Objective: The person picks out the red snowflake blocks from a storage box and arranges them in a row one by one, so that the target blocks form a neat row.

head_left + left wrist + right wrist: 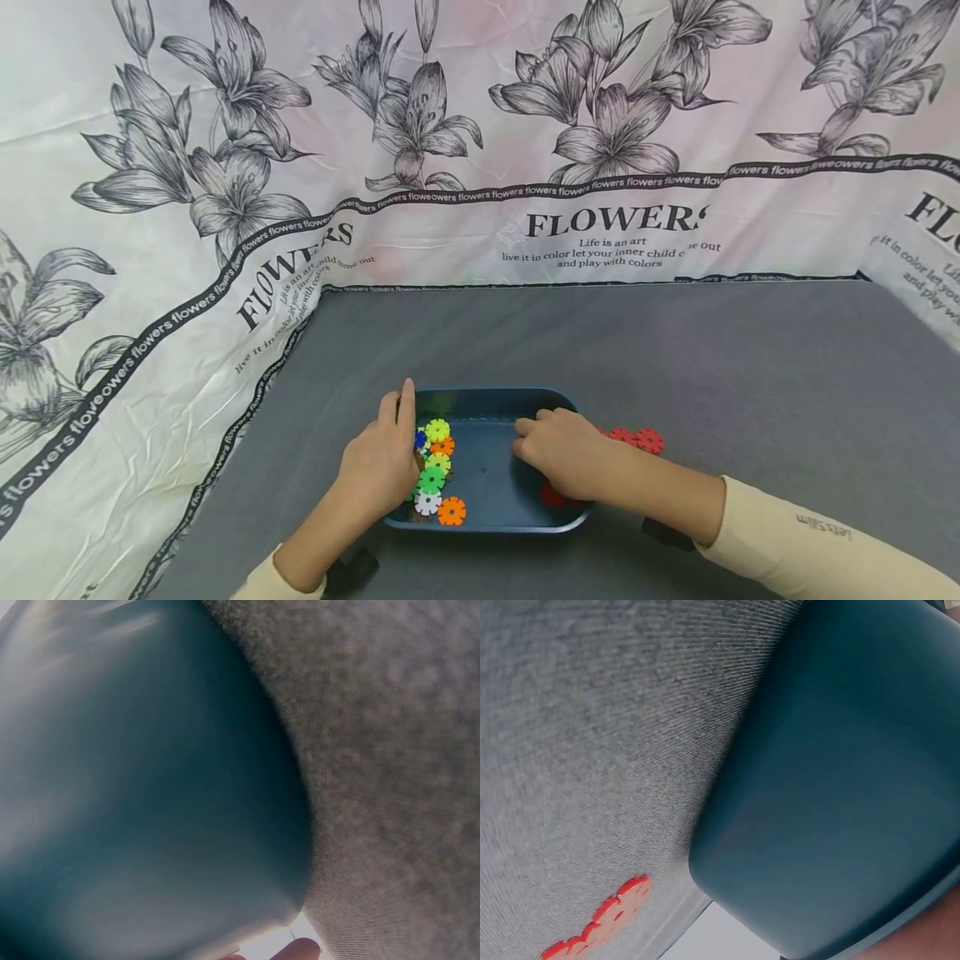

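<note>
Left hand point(381, 461) over tray's point(491, 492) left rim, one finger straight; can't tell if gripping. Right hand point(572, 454) over tray's right end, fingers bent; pinch not visible. Mixed-colour discs point(432, 479) inside tray, left end. Red discs point(649, 441) on bench point(750, 367), right of tray.

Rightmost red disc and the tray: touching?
Apart. The head view shows the rightmost red disc on the gray cloth beyond the tray; the right wrist view shows cloth between.
</note>
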Action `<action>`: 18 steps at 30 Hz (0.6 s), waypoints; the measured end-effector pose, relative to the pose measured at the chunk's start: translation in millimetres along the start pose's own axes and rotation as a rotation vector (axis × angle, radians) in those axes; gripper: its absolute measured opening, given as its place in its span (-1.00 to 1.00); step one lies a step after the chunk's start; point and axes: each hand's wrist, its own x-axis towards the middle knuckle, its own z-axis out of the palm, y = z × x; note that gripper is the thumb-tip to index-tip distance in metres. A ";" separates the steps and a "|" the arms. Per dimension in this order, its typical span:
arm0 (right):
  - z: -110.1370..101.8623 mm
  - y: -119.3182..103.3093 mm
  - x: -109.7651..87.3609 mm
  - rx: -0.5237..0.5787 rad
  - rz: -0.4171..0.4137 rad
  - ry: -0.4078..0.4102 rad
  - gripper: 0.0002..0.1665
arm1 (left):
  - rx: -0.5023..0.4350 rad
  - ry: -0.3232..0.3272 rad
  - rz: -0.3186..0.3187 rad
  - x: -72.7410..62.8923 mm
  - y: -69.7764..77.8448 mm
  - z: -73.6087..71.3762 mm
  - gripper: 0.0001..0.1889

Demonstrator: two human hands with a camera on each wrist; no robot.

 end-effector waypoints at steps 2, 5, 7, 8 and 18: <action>0.1 0.0 0.4 -0.008 0.009 -0.011 -0.64 | -0.003 -0.003 0.001 -0.2 0.3 -0.3 -0.17; 0.1 0.8 1.6 -0.004 0.032 -0.041 -0.55 | -0.004 0.000 0.001 -0.4 0.5 -0.2 -0.17; 0.5 1.8 2.9 0.010 0.052 -0.070 -0.49 | 0.000 0.006 0.003 -0.3 0.4 0.0 -0.17; 0.3 2.1 3.6 0.017 0.063 -0.083 -0.47 | 0.001 0.009 0.003 -0.2 0.3 0.0 -0.17; -1.1 1.9 8.3 0.101 0.127 -0.139 -0.44 | 0.000 0.021 0.010 -0.5 -0.2 0.5 -0.18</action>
